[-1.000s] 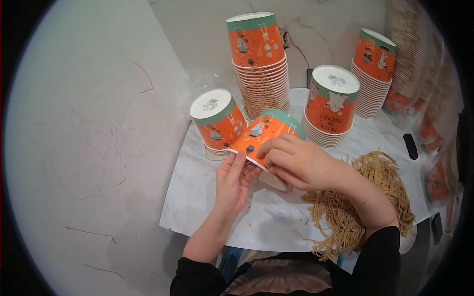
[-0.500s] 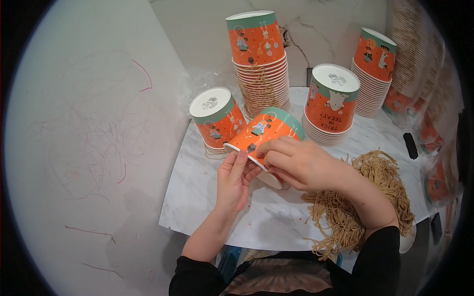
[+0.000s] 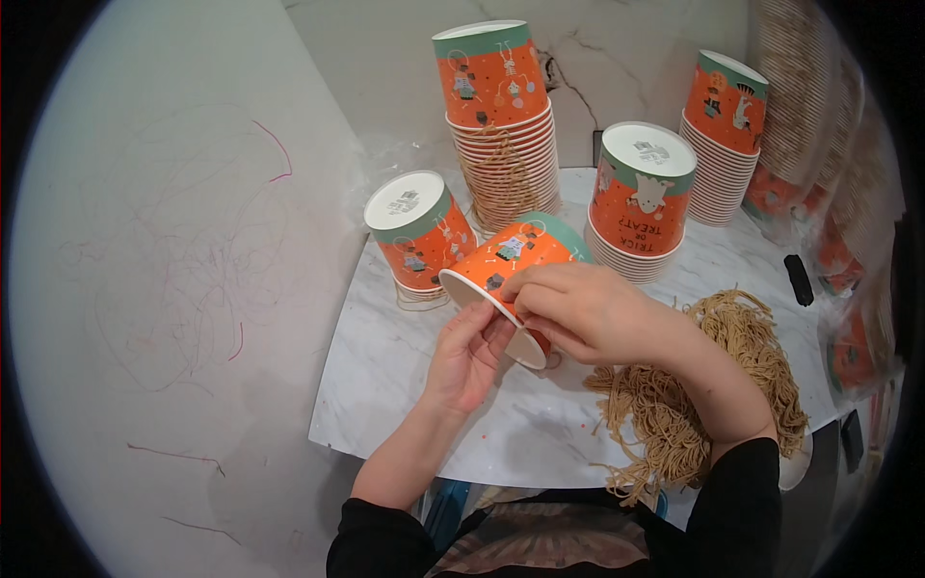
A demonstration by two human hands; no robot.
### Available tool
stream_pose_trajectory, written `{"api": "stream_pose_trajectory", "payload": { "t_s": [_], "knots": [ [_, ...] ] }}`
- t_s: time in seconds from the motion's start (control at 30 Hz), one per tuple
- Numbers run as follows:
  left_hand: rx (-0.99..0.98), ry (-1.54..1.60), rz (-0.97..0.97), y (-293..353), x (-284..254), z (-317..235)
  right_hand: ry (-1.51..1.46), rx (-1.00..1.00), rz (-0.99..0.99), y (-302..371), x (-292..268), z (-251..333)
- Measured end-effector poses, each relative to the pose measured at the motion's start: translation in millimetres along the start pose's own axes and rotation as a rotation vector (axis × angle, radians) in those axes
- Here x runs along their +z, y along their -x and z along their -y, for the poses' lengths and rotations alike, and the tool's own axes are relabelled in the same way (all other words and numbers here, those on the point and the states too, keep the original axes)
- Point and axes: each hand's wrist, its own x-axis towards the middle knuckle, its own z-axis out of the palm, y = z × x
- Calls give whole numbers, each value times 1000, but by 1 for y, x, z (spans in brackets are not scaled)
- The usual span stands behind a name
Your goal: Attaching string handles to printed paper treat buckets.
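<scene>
An orange paper cup with a green band lies tilted between my hands, its mouth facing me and to the left. My left hand grips the white rim, with fingers reaching inside the mouth. On the outer wall by the rim, my right hand has its fingers curled and pressed together; whether a cord is pinched in them is hidden. A tan heap of cords lies under and beside my right forearm. Just behind the held cup stands an upturned cup with thin cord around its bottom rim.
A tall stack of upturned cups, with cord hanging down it, rises at the back. Shorter stacks stand behind my right hand and farther right. Plastic-wrapped cups line the right side, near a small black object. A scribbled white wall borders the left.
The cup has turned so that more of its open mouth shows. My left fingers have slid farther inside the rim; my right hand stays near the same spot.
</scene>
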Motion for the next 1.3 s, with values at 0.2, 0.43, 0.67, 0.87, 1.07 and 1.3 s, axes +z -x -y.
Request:
{"api": "stream_pose_trajectory", "payload": {
  "t_s": [0.2,0.43,0.67,0.87,1.07,1.3],
  "knots": [
    [63,-96,-42,1,1,0,-108,43,37,1,-3,-5],
    [67,-212,-53,4,-1,5,-241,178,-16,3,-3,-4],
    [79,-219,20,3,0,5,-75,215,-167,2,4,-2],
    [77,-282,17,6,4,8,40,234,-134,2,5,3],
    [53,-228,7,7,2,10,74,194,-113,4,5,3],
    [29,-203,-42,4,2,8,44,207,-115,4,4,2]
  ]
}}
